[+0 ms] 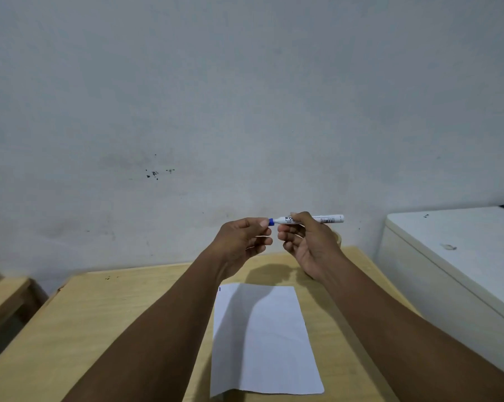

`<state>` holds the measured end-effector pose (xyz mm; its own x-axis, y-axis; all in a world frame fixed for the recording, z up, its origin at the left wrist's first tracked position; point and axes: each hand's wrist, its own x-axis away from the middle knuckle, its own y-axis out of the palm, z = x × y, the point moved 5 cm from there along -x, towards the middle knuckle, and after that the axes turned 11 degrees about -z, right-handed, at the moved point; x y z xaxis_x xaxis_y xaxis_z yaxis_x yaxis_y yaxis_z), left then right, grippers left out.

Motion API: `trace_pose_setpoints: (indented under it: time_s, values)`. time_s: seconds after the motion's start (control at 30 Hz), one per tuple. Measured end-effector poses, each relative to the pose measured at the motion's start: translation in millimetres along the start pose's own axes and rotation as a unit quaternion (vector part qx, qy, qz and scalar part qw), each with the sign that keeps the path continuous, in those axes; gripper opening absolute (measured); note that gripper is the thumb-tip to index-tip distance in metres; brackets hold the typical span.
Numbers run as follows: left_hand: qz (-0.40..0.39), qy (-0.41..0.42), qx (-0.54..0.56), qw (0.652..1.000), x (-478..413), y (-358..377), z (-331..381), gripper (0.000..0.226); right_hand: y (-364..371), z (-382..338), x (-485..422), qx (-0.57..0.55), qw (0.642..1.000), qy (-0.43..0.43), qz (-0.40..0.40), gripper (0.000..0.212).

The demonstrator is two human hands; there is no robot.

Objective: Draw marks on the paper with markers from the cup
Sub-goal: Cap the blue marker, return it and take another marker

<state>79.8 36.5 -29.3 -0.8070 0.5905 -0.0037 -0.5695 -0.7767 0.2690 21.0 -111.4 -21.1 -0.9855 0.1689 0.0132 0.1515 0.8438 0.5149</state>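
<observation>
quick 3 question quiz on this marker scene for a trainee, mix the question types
1. True or false: the marker lies flat on the paper.
2. Which hand grips the marker's barrel? A left B right
3. Fill in: the small mark on the paper sits near its far ___ corner.

Key
1. False: it is held up above the table.
2. B: right hand; left hand pinches the blue end.
3. left

Stained grey wall (245, 97), wooden table (100, 329)
</observation>
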Motion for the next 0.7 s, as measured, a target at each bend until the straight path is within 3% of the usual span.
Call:
trace_pose_setpoints:
  time_s: [0.27, 0.4, 0.5, 0.7]
  values:
    - [0.009, 0.013, -0.096, 0.995, -14.2, 10.8, 11.9, 0.008, -7.4, -6.4, -8.0, 0.070, 0.997, 0.008, -0.031, 0.020]
    - [0.039, 0.054, -0.158, 0.985, -22.1, 18.6, 28.0, 0.009, -23.2, -24.9, -11.2, 0.201, 0.974, 0.100, -0.011, 0.049]
    - [0.058, 0.085, -0.240, 0.965, -34.1, 26.1, 44.3, 0.007, -51.8, -48.6, -13.7, 0.276, 0.953, 0.109, 0.054, 0.063]
    - [0.047, 0.086, -0.404, 0.910, -59.3, 48.6, 48.1, 0.011, -93.3, -75.0, -11.5, 0.326, 0.937, 0.063, 0.111, 0.051]
